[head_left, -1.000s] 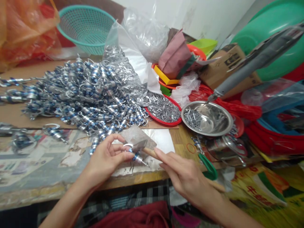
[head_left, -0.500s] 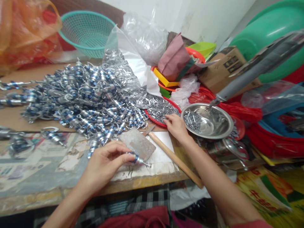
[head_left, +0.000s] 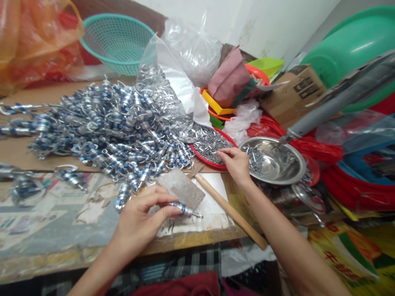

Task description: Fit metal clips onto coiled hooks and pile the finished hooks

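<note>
My left hand [head_left: 145, 216] pinches a silver metal fitting with blue bands [head_left: 183, 208] between thumb and fingers, its thin ringed tip pointing right. The fitting is held above the table's front, just before a flat grey metal block [head_left: 181, 188]. My right hand [head_left: 237, 164] is at the right edge of a red tray [head_left: 205, 158] full of small metal pins [head_left: 212, 142]. Its thumb and index finger are pressed together; anything between them is too small to make out. A hammer with a wooden handle [head_left: 231, 211] lies between my hands.
A large heap of similar fittings [head_left: 101, 119] covers the left back. Right of the tray stands a steel bowl [head_left: 277, 164] with nails or pins, a grey rod-like tool [head_left: 333, 102] slanting above it. A turquoise basket [head_left: 119, 39] and green basin [head_left: 364, 49] are behind.
My right hand has drawn slightly back from the pins, its thumb and finger closing together. My left hand has turned the fitting a little, and more of its body shows.
</note>
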Demonstrator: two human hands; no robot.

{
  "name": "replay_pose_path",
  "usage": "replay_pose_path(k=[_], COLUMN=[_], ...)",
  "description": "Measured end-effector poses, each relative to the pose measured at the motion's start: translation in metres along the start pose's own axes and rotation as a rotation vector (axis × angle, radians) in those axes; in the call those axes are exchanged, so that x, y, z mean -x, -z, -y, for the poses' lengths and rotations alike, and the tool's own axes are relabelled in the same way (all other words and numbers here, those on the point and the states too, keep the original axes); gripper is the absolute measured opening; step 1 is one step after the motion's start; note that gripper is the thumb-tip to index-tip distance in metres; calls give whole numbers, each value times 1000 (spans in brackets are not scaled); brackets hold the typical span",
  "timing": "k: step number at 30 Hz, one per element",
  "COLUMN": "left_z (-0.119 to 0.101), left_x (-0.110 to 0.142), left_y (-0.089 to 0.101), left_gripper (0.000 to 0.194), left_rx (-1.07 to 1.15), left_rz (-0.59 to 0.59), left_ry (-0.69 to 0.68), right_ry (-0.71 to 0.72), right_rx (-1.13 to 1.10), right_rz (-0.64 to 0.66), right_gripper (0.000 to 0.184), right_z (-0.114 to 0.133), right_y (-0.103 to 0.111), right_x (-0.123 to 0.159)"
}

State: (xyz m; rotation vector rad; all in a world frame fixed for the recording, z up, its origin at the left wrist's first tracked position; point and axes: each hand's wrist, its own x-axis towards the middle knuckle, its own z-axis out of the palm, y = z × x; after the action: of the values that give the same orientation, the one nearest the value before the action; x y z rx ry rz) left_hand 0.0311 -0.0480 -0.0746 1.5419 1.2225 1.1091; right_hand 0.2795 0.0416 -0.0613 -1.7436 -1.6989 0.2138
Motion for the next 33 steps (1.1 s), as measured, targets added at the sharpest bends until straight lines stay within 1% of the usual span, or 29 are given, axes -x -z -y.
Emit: replay_pose_path(k=[2, 3, 4, 5, 7, 9, 12, 15, 17, 18, 19, 21, 23, 25, 27, 29, 31, 33], left_z=[1, 2, 2, 2, 2, -1, -5, -8, -9, -10, -11, -14, -17, -20, -22, -22, -22, -21], left_x=[0, 0, 1, 1, 1, 0, 1, 2, 3, 3, 3, 3, 3, 3, 2, 2, 3, 4], left_y=[-2, -3, -4, -4, -5, -5, -2, 0, 2, 3, 4, 6, 8, 8, 8, 7, 7, 6], left_gripper=[16, 22, 27, 31, 32, 30, 25, 12, 8, 7, 6, 4, 8, 12, 13, 15, 15, 13], left_rx=[33, 55, 78, 98, 114, 88, 21, 15, 74, 116, 152, 173, 110, 28, -27, -51, -42, 25], left_rz=[-21, -36, -48, -57, -74, -95, -100, -61, -41, -39, -40, -32, -1, 38, 42, 31, 38, 60], left_ry=[55, 81, 101, 108, 88, 41, -18, -47, -13, 22, 63, 129, 139, 101, 34, -17, 8, 111], right_ry=[-15, -15, -30, -24, 31, 79, 82, 108, 197, 277, 382, 633, 841, 945, 975, 970, 915, 815], right_rx=[-112, -181, -340, -443, -550, -582, -636, -636, -586, -546, -495, -362, -240, -173, -158, -158, -184, -256], right_rz=[55, 109, 205, 280, 362, 391, 408, 391, 331, 283, 230, 140, 107, 101, 86, 62, 46, 45], right_gripper=[22, 19, 16, 12, 8, 10, 10, 12, 7, 8, 16, 27, 29, 29, 28, 27, 28, 26], right_z=[23, 36, 50, 62, 82, 92, 95, 92, 89, 87, 84, 76, 69, 64, 62, 63, 64, 67], right_y=[1, 1, 2, 2, 3, 4, 3, 2, 1, 2, 2, 3, 4, 6, 7, 7, 5, 2], right_x=[24, 37, 50, 62, 80, 89, 91, 92, 97, 100, 102, 107, 108, 107, 104, 103, 103, 105])
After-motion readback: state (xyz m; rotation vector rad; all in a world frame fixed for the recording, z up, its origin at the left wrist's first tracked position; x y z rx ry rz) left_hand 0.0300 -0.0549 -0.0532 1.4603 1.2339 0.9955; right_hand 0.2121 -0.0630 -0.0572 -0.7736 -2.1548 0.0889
